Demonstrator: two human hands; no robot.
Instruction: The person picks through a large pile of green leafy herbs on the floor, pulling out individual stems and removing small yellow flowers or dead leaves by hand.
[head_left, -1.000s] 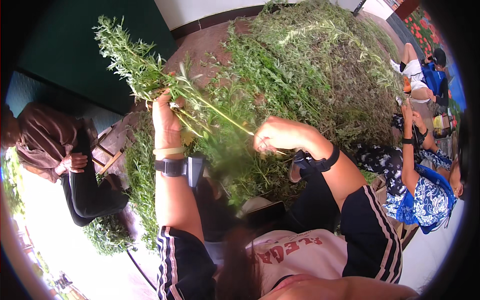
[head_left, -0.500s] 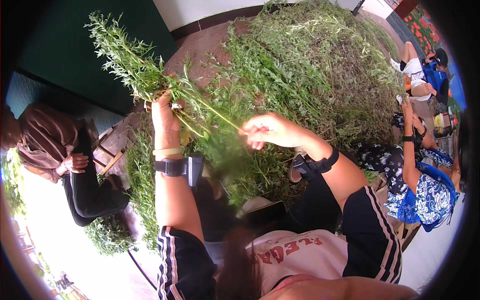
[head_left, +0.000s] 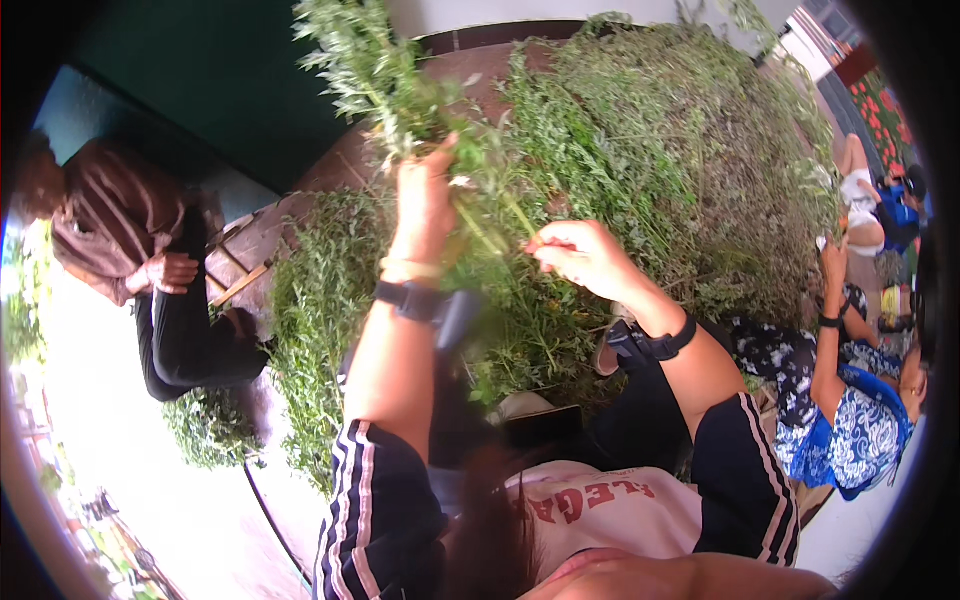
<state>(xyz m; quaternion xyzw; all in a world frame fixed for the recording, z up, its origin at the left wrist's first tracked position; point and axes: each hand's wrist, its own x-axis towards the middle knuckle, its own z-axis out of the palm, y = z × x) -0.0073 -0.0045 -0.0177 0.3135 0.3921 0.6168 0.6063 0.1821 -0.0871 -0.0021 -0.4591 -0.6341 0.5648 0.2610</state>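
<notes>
My left hand (head_left: 426,195) is closed round the stems of a leafy green herb bunch (head_left: 370,80), raised above the plant pile, its leafy tops pointing away from me. Bare stem ends (head_left: 480,228) stick out on the near side of that fist. To its right, my right hand (head_left: 580,255) pinches the end of a thin green stem (head_left: 518,215) between thumb and fingers. The stem leads up toward the bunch, where motion blur hides whether it is part of it. Both my wrists carry black strapped devices.
A large heap of cut green plants (head_left: 660,150) spreads over the floor ahead and to the right. On the left sits a person in brown (head_left: 120,210); at the right, a person in a blue patterned top (head_left: 850,430). A dark green panel (head_left: 210,80) stands at the far left.
My left hand has moved right with the bunch, closer to my right hand. My right hand has shifted slightly right and still pinches a stem. The whole view has also shifted a little.
</notes>
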